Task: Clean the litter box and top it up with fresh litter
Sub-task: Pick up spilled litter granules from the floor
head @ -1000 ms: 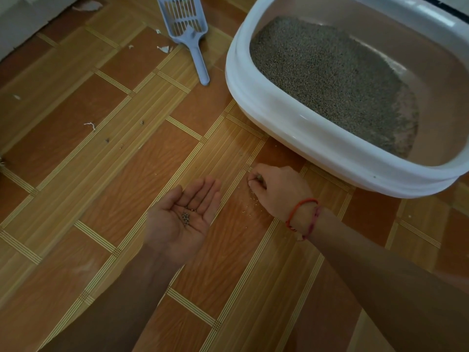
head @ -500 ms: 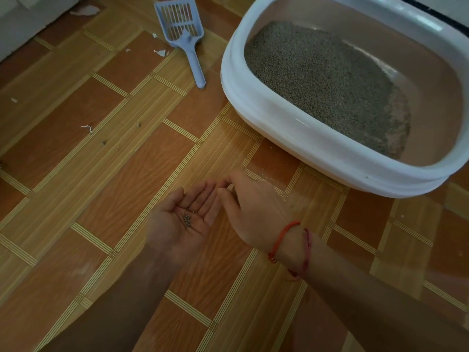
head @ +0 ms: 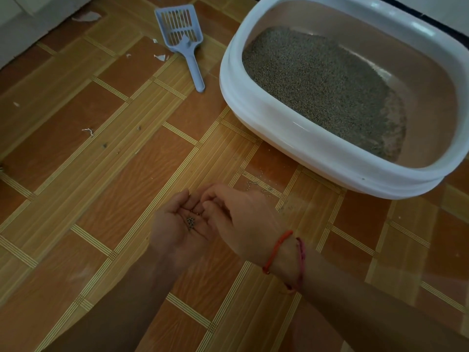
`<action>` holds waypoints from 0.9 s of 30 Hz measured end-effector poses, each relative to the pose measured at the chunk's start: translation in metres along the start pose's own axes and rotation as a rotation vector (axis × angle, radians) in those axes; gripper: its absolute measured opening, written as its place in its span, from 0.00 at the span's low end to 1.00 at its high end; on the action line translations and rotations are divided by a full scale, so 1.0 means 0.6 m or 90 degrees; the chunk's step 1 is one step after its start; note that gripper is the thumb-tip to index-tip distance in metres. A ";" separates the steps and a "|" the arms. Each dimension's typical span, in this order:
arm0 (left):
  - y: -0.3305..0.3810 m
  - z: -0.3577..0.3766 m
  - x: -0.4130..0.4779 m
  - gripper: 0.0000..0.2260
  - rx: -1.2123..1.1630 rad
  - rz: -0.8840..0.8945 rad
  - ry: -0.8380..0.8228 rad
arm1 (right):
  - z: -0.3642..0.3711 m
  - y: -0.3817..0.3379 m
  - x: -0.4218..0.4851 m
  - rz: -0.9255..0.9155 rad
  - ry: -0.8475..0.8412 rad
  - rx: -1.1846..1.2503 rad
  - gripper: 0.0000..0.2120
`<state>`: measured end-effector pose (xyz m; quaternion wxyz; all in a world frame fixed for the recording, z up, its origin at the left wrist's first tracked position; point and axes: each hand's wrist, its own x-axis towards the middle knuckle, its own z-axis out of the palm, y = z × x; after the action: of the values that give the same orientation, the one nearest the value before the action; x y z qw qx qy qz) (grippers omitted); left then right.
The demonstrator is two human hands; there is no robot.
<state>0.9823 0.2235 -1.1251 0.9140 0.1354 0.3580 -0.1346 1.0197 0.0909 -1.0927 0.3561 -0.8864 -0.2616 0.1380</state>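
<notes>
A white oval litter box (head: 291,128) stands on the floor at the right, with grey litter (head: 322,82) heaped toward its left side. My left hand (head: 175,227) is held palm up over the floor, cupping a small cluster of litter grains (head: 190,221). My right hand (head: 241,219), with a red string on the wrist, rests its fingertips over the left palm beside the grains. A pale blue slotted scoop (head: 182,34) lies on the floor left of the box, handle toward me.
The floor (head: 101,174) is wood-pattern vinyl. A few spilled grains (head: 253,184) lie in front of the box. White paper scraps (head: 160,57) and small dark bits (head: 104,145) dot the floor at the left. A pale wall or furniture edge (head: 30,29) fills the top left corner.
My right hand left the floor in front of the box and moved left to meet the cupped left palm. The left hand has stayed palm up with its grains.
</notes>
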 end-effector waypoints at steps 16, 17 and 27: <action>-0.001 0.015 0.000 0.22 -0.039 0.039 0.058 | -0.050 0.158 0.055 0.236 0.029 -0.254 0.20; -0.001 0.014 0.000 0.22 -0.042 0.039 0.059 | -0.050 0.160 0.057 0.234 0.029 -0.263 0.20; -0.001 0.011 0.004 0.23 -0.036 0.039 0.067 | -0.049 0.166 0.060 0.189 0.053 -0.330 0.19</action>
<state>0.9878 0.2204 -1.1224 0.9010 0.1272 0.4051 -0.0893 1.0982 0.0338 -1.1442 0.1045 -0.9812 -0.1409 0.0806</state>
